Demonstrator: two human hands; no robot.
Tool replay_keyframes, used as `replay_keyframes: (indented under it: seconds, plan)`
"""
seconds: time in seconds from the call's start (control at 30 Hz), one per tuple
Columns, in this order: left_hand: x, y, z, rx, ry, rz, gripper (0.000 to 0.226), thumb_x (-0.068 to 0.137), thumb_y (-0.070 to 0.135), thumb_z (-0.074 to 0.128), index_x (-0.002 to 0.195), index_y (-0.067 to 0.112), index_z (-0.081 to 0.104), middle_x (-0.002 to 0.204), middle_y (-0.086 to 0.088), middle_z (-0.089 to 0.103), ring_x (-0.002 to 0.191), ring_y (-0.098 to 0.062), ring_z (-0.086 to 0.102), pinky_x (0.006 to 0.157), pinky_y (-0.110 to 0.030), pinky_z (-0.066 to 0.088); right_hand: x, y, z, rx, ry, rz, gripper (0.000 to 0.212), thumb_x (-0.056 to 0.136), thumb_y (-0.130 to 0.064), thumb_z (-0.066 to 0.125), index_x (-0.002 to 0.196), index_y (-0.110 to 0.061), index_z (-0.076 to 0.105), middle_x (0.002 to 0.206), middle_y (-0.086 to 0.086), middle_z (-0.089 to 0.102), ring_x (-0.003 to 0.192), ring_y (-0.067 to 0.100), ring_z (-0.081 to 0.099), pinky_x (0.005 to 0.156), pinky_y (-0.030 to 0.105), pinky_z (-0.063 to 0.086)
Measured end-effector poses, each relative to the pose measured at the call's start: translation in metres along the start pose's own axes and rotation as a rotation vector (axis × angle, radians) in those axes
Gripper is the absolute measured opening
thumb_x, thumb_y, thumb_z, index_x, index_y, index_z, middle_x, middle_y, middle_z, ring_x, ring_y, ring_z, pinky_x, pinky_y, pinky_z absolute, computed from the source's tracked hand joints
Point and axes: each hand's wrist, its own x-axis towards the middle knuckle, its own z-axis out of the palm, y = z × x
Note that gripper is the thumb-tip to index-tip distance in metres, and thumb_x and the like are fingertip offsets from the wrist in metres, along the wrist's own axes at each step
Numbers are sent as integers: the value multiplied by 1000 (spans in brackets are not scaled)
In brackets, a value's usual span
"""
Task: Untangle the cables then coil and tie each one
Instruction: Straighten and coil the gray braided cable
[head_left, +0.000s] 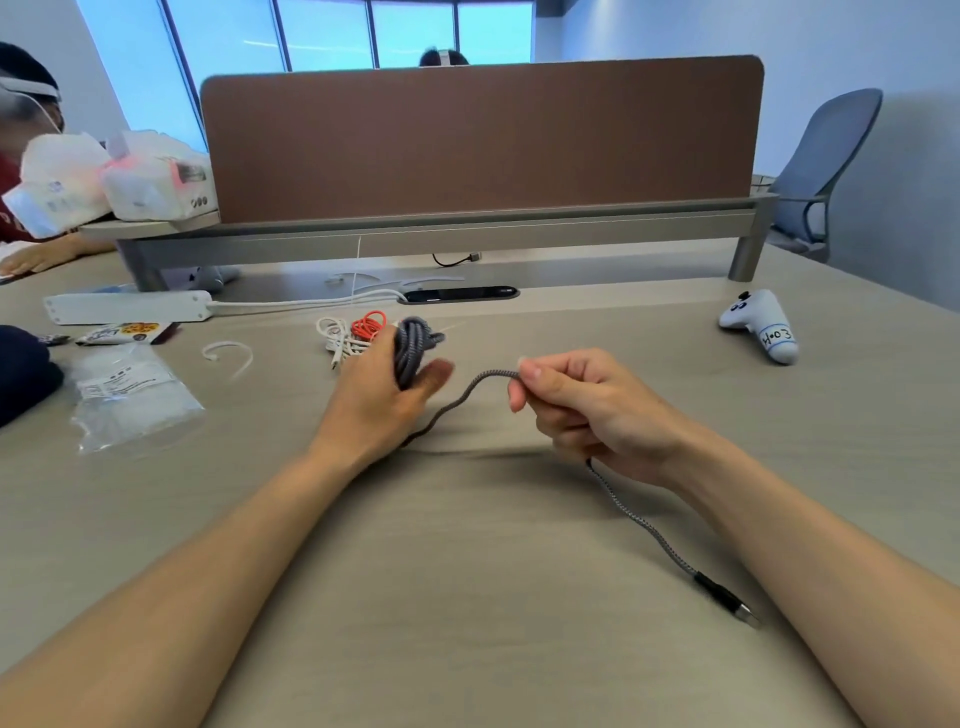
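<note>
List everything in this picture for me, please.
Beige wooden table: one, beige, under everything.
Grey braided cable: one, grey, coil and tail held, black plug lying on table.
White cable bundle: one, white, table centre.
Red cable coil: one, red, beside white bundle.
White power strip: one, white, far left.
White plastic tie: one, white, left of bundles.
Clear plastic bag: one, transparent, near left.
White game controller: one, white, far right.
Brown divider panel: one, brown, across table's back.
Grey office chair: one, grey, back right.
Wrapped tissue packs: two, white, shelf beside divider.
Left hand: one, grips the coil.
Right hand: one, pinches the tail.
</note>
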Motion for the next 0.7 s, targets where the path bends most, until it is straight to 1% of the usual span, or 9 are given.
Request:
replay_keyframes:
  seconds: [0.1,0.17,0.2,0.27,0.37,0.43,0.53,0.6,0.7]
  plan:
    - [-4,4,1,-43,-99,48,63,63,67,49,84,7,51,65,-5,58,63,-27,53,64,-45,45,2,2,0,62,25,-29,30,91,-35,45,78,-11,60,51,-9,21,44,5,14,41,20,7]
    - [-5,6,0,-94,-175,96,71,54,76,57,86,12,52,64,2,56,62,-23,54,62,-41,45,3,3,0,94,37,-40,30,94,-33,43,80,-12,60,52,-9,21,43,5,14,42,21,7]
    - [-5,7,0,-103,-205,116,69,52,78,61,86,19,52,65,5,55,62,-21,54,61,-38,44,3,4,0,108,42,-47,31,96,-31,41,81,-11,59,52,-8,22,42,5,15,42,21,7]
    - [-5,9,3,-73,-241,163,52,56,72,67,83,31,50,65,11,53,62,-11,52,59,-28,41,4,5,1,137,49,-69,31,98,-29,39,83,-11,60,52,-7,22,41,4,16,42,21,8]
    - [-7,16,7,-85,-258,261,20,75,43,68,76,39,48,65,22,56,60,5,51,57,-13,35,4,5,1,170,62,-99,30,94,-31,42,84,-10,61,54,-5,21,41,5,17,41,19,11]
    - [-8,17,8,-175,-271,254,22,83,29,63,68,35,47,59,19,58,54,3,54,56,-13,38,4,5,1,182,77,-115,30,95,-31,43,83,-10,61,55,-3,20,41,6,16,40,18,11]
    - [-14,19,6,-404,-419,107,27,94,19,57,67,15,50,50,3,59,48,-17,60,52,-28,48,4,4,1,189,111,-118,28,93,-32,44,81,-10,59,56,-2,19,41,6,15,39,18,10]
    - [-19,21,7,-596,-500,23,34,95,24,54,70,3,45,46,-1,53,41,-26,55,46,-38,46,3,2,-1,162,142,-118,27,89,-34,47,78,-12,57,55,-3,20,40,6,15,37,15,11]
    - [-25,23,10,-789,-514,-23,58,86,48,60,73,-4,38,47,-3,44,37,-22,47,44,-39,42,3,2,-5,62,171,-120,27,86,-36,50,75,-14,59,53,-4,25,42,8,18,38,15,13]
